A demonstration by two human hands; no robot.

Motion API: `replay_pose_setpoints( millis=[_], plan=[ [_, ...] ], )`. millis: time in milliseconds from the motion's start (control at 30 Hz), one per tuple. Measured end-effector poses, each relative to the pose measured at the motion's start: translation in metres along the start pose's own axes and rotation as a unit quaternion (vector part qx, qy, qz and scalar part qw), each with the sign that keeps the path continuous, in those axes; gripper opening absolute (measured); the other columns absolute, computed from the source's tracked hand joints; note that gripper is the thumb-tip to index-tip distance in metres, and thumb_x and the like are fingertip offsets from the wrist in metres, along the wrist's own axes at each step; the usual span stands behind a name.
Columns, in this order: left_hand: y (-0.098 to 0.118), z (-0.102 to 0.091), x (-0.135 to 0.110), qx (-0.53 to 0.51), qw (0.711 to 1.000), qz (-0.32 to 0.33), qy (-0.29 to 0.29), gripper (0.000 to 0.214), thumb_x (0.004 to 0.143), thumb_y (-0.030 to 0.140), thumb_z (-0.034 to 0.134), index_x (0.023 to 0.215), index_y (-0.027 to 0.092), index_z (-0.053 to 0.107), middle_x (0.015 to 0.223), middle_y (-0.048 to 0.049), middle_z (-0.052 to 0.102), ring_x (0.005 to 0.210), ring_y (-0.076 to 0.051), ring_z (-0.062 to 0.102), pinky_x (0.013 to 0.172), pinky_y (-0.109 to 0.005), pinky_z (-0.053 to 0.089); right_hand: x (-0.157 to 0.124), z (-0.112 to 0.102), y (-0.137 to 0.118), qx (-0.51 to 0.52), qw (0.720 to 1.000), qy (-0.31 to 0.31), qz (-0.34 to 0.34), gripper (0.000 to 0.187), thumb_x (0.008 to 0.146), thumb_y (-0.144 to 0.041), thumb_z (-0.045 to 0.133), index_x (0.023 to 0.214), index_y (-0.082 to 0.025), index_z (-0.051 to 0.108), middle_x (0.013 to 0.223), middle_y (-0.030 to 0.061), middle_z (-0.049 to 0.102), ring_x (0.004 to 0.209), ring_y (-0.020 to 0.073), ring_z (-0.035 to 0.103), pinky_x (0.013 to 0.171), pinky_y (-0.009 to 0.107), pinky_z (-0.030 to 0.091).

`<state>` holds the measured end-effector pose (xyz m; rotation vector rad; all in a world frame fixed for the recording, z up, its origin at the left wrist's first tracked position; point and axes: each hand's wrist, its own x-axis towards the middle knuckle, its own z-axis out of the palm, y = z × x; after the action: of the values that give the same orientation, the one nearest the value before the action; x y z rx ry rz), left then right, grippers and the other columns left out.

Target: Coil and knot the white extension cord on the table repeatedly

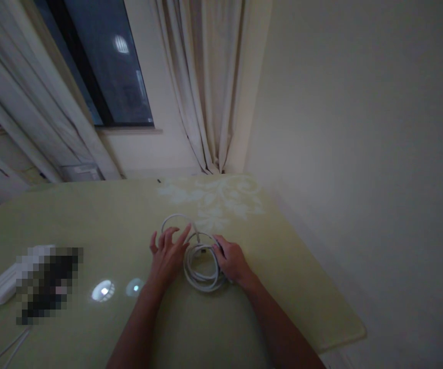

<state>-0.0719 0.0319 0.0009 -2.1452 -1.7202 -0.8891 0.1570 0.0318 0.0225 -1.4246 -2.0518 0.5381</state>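
Note:
A white cable [205,288] lies in loose round coils on the table, between my two hands. At its far side, one loop arches up and left past the coil, and a plug end shows near the top of the rings. My right hand [232,260] is closed on the right side of the coil, thumb and fingers around the strands. On the left, my left hand [169,254] has its fingers spread and bent, with the thumb and index tips at the coil's left edge by the loose loop.
The pale green table [102,220] has a white floral pattern at its far end. A white power strip [2,287] and a blurred dark object [50,287] lie at left, with thin cords [12,343] nearby. A wall [359,154] borders the right; curtains [206,77] hang beyond.

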Motion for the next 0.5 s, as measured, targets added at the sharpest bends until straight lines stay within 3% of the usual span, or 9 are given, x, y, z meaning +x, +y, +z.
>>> replay_pose_setpoints(
  millis=[133, 300, 400, 500],
  plan=[
    [-0.005, 0.0, 0.001, -0.034, 0.998, 0.04, -0.036, 0.064, 0.093, 0.006, 0.046, 0.15, 0.035, 0.051, 0.149, -0.0115, 0.054, 0.14, -0.029, 0.048, 0.122, -0.055, 0.023, -0.001, -0.004, -0.001, 0.049, 0.998, -0.044, -0.027, 0.036, 0.102, -0.035, 0.047, 0.131, -0.025, 0.065, 0.103, 0.0051, 0.078, 0.086, 0.0197, 0.071, 0.077, 0.024, 0.048],
    [-0.006, 0.004, 0.004, -0.194, 0.972, 0.1, -0.086, 0.063, 0.096, 0.008, 0.039, 0.156, 0.03, 0.041, 0.145, -0.0092, 0.06, 0.132, -0.021, 0.057, 0.111, -0.042, 0.047, -0.002, -0.009, -0.005, 0.087, 0.989, -0.1, -0.06, 0.037, 0.102, -0.036, 0.048, 0.132, -0.027, 0.066, 0.104, 0.0035, 0.078, 0.086, 0.019, 0.071, 0.079, 0.024, 0.049],
    [-0.001, 0.006, 0.005, -0.269, 0.956, 0.108, -0.042, 0.058, 0.1, 0.012, 0.04, 0.154, 0.03, 0.043, 0.149, -0.0101, 0.057, 0.138, -0.022, 0.052, 0.111, -0.043, 0.048, -0.002, -0.012, -0.008, 0.104, 0.984, -0.129, -0.063, 0.04, 0.102, -0.038, 0.047, 0.135, -0.027, 0.065, 0.105, 0.0038, 0.078, 0.084, 0.019, 0.07, 0.077, 0.025, 0.049],
    [0.008, 0.003, 0.006, -0.315, 0.946, 0.061, 0.034, 0.054, 0.101, 0.016, 0.044, 0.154, 0.029, 0.045, 0.146, -0.0118, 0.059, 0.134, -0.021, 0.056, 0.109, -0.042, 0.049, -0.002, -0.013, -0.01, 0.111, 0.982, -0.14, -0.052, 0.044, 0.102, -0.041, 0.046, 0.141, -0.028, 0.061, 0.109, 0.0042, 0.078, 0.088, 0.0205, 0.07, 0.078, 0.026, 0.049]
  ],
)
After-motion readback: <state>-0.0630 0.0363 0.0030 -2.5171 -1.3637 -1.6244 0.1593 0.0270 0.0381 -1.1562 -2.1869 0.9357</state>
